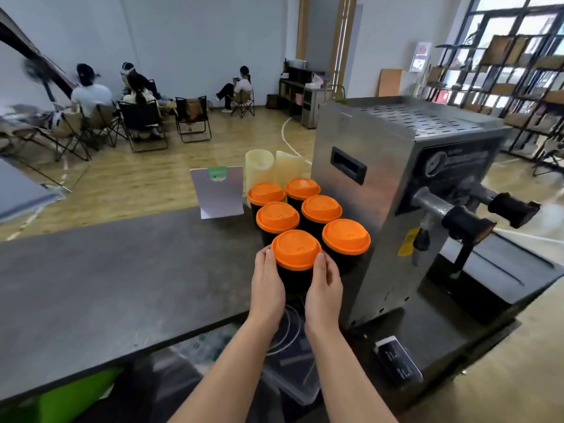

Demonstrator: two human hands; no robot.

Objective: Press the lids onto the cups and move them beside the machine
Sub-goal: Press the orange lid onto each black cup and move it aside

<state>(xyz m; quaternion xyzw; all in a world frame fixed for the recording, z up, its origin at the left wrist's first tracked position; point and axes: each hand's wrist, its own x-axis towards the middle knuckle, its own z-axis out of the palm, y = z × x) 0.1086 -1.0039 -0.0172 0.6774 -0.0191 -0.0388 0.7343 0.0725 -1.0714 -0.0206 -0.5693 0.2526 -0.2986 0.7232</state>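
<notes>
Head view: left hand [266, 286] and right hand [324, 288] grip the nearest lidded cup [295, 254] beside the machine [381, 190]; bare counter [122, 270] lies left.

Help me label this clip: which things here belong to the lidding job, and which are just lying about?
Part of the job:
- black cup with orange lid, held between left hand and right hand
- five other lidded cups
- steel machine

Lying about:
- white card stand
- two pale plastic jugs
- dark device by the machine
</notes>
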